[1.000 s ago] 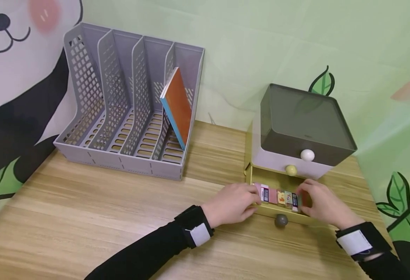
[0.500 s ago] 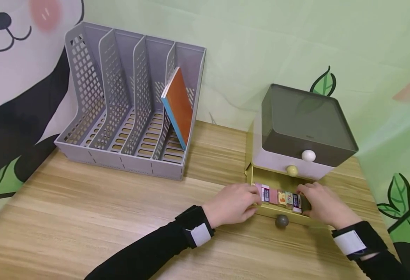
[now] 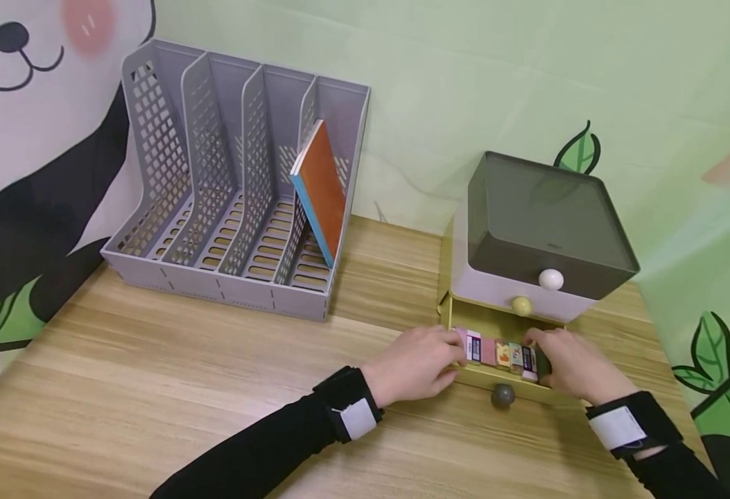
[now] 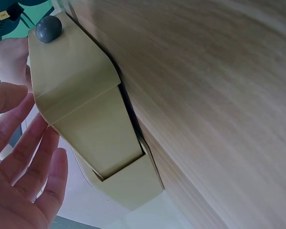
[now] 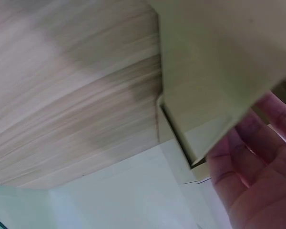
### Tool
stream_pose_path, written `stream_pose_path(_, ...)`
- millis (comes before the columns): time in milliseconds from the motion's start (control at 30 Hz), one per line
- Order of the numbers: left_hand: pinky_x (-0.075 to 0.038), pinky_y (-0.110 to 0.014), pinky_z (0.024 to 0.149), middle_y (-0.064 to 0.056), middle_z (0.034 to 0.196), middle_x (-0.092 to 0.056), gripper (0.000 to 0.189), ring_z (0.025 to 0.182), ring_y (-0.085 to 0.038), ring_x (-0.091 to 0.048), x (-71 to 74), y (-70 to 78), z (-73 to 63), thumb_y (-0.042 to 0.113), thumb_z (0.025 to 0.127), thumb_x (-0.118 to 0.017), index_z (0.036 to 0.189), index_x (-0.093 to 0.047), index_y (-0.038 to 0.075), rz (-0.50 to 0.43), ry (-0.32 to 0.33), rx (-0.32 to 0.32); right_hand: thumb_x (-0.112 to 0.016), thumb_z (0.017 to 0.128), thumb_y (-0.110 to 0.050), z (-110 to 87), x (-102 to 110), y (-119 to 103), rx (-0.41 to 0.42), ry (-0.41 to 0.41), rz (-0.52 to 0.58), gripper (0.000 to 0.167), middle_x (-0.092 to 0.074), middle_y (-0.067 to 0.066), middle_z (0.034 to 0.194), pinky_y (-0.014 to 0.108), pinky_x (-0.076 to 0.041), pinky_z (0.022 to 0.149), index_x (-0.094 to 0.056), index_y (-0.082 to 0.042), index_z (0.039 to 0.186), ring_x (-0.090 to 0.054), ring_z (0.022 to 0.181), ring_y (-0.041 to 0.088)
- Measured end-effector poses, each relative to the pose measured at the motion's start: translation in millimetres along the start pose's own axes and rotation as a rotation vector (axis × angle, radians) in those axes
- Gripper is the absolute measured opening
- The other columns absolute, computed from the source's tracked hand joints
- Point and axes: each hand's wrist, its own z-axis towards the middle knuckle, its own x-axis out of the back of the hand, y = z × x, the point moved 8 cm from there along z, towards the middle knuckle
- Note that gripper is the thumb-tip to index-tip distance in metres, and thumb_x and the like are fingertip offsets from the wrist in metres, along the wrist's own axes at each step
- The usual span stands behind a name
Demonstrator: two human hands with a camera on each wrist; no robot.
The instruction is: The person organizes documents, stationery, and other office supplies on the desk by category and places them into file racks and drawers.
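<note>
In the head view a yellow drawer with a dark grey knob is pulled out. Inside lies a row of small coloured blocks in printed sleeves, resembling erasers. My left hand rests at the row's left end, fingertips over the drawer's side wall and thumb by its front. In the left wrist view its fingers are loosely extended along that wall. At the row's right end is my right hand, fingers reaching inside over the wall; a dark patch shows between it and the last block. Its fingertips are partly hidden.
Above the drawer sit a white tier and a dark grey top unit with round knobs. To the left stands a grey file rack holding an orange-covered book in its rightmost slot. A printed cloth hangs behind.
My right hand has shifted slightly left, and its fingers now sit lower around the row's right end. The left hand stays put. The head view has drifted slightly.
</note>
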Motion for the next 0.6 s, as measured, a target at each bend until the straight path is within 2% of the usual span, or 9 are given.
stream_pose_path(200,-0.056,-0.025,0.090,0.007,0.113,-0.072,0.016,0.107,-0.011,-0.066,1.4,-1.0,0.9,0.024,0.094,-0.069,0.108,-0.076,0.021,-0.002,0.012,0.010,-0.092,0.062,-0.001,-4.7,3.4,-0.2,-0.029,0.047,0.064,0.052,-0.072,0.013,0.094,0.048,-0.057,0.073,-0.066,0.001,0.107,-0.068,0.083,0.026)
stream_pose_path(333,-0.056,-0.024,0.088,0.007,0.110,-0.072,0.012,0.103,-0.010,-0.066,1.9,-2.3,-1.3,0.024,0.094,-0.069,0.104,-0.076,0.021,-0.025,0.021,0.016,-0.089,0.068,-0.002,-12.1,12.1,-4.9,-0.048,0.146,0.096,0.044,-0.071,0.016,0.098,0.049,-0.056,0.074,-0.067,0.001,0.106,-0.068,0.085,0.029)
stream_pose_path(467,-0.055,-0.022,0.081,0.008,0.102,-0.070,0.009,0.094,-0.008,-0.066,1.9,-3.7,-4.9,0.025,0.095,-0.069,0.100,-0.075,0.022,-0.041,0.032,0.011,-0.084,0.074,-0.002,-25.7,23.2,-16.5,-0.081,0.298,0.138,0.029,-0.068,0.012,0.091,0.037,-0.054,0.064,-0.070,0.000,0.100,-0.064,0.077,0.023)
stream_pose_path(600,-0.055,-0.020,0.077,0.009,0.098,-0.072,0.009,0.087,-0.005,-0.066,1.5,-4.4,-8.2,0.024,0.095,-0.068,0.099,-0.075,0.021,-0.059,0.034,0.006,-0.080,0.076,0.002,-41.7,26.0,-32.3,-0.103,0.385,0.245,0.021,-0.064,0.003,0.082,0.026,-0.051,0.058,-0.070,-0.004,0.093,-0.058,0.071,0.008)
